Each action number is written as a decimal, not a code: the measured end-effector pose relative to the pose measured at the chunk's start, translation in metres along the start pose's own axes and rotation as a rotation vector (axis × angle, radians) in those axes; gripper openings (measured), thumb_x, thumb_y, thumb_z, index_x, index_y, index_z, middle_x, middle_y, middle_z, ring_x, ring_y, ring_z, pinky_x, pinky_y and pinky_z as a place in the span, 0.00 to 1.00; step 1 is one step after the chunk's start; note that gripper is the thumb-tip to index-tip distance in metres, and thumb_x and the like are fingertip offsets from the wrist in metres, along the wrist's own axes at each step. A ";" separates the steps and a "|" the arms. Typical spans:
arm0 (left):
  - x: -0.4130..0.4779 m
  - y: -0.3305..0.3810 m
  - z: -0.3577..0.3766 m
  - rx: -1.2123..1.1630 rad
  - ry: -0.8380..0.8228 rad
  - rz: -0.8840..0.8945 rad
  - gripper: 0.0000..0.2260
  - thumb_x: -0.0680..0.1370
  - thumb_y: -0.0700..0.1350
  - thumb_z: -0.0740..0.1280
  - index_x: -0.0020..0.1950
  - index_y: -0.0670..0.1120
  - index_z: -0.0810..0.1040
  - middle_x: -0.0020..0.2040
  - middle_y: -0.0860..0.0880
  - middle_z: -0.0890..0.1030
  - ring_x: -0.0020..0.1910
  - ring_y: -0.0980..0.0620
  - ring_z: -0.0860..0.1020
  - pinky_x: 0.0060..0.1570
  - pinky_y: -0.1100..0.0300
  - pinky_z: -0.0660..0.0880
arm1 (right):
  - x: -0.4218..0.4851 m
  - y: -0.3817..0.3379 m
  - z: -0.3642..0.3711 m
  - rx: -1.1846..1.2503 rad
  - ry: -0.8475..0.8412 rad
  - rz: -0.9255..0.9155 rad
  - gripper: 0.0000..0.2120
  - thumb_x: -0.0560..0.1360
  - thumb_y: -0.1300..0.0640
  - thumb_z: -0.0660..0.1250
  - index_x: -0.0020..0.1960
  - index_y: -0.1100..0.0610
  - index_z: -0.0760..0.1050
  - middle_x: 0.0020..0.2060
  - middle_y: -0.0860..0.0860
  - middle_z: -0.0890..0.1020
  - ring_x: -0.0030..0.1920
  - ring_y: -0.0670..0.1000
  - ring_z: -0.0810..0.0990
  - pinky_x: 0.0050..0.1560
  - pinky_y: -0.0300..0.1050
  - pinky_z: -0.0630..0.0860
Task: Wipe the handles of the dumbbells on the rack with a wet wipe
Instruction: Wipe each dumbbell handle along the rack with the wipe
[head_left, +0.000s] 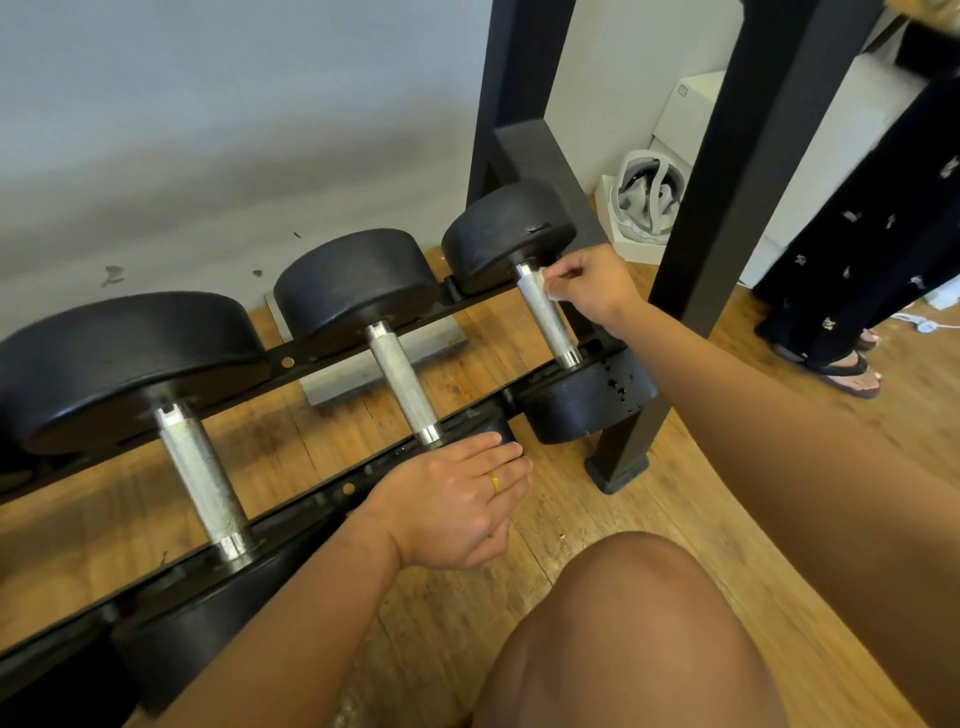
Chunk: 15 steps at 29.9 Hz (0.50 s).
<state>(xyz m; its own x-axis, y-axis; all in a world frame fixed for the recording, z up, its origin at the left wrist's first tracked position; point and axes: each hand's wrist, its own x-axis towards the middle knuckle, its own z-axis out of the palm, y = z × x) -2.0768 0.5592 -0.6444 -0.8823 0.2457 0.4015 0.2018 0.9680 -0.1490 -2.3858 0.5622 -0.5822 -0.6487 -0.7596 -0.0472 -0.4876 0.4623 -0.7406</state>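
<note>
We are stretching our right hand (587, 283) out to the far right, fingers curled and pinching a small white wet wipe (549, 285) against the far end of the knurled handle (548, 319) of the right dumbbell (587, 395). Our left hand (457, 506) is lying palm down with fingers straight and together, holding nothing. It is resting at the near end of the middle dumbbell (358, 283), over the near rail, and is wearing a gold ring (495, 483). The black rack (332, 493) is carrying three dumbbells across its two rails: the left dumbbell (119, 364), the middle one and the right one, all with black heads and bare metal handles. Our knee (623, 623) is sitting over the wooden floor (597, 499).
</note>
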 end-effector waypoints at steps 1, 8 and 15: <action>0.000 0.000 0.000 -0.001 0.003 -0.002 0.20 0.80 0.52 0.62 0.65 0.43 0.83 0.65 0.46 0.83 0.67 0.47 0.79 0.73 0.50 0.70 | -0.001 0.001 0.000 -0.026 -0.010 -0.009 0.06 0.73 0.64 0.74 0.48 0.57 0.85 0.46 0.49 0.85 0.50 0.44 0.82 0.59 0.38 0.76; -0.001 0.000 0.001 0.002 0.001 0.000 0.20 0.80 0.52 0.62 0.65 0.44 0.83 0.64 0.45 0.83 0.67 0.47 0.79 0.73 0.49 0.70 | 0.005 -0.007 0.005 -0.106 0.068 -0.072 0.05 0.76 0.65 0.71 0.49 0.59 0.85 0.45 0.50 0.84 0.47 0.44 0.81 0.45 0.25 0.70; -0.001 0.000 0.001 0.003 -0.001 -0.004 0.20 0.80 0.52 0.62 0.65 0.44 0.83 0.64 0.46 0.83 0.67 0.47 0.79 0.73 0.49 0.70 | -0.009 0.002 -0.020 -0.278 -0.202 -0.052 0.05 0.74 0.64 0.73 0.49 0.58 0.85 0.46 0.48 0.84 0.46 0.41 0.80 0.49 0.33 0.74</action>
<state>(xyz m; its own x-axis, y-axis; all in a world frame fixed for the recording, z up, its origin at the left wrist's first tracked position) -2.0767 0.5592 -0.6454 -0.8835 0.2416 0.4013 0.1969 0.9689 -0.1500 -2.3927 0.5793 -0.5696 -0.5032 -0.8479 -0.1667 -0.6755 0.5063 -0.5361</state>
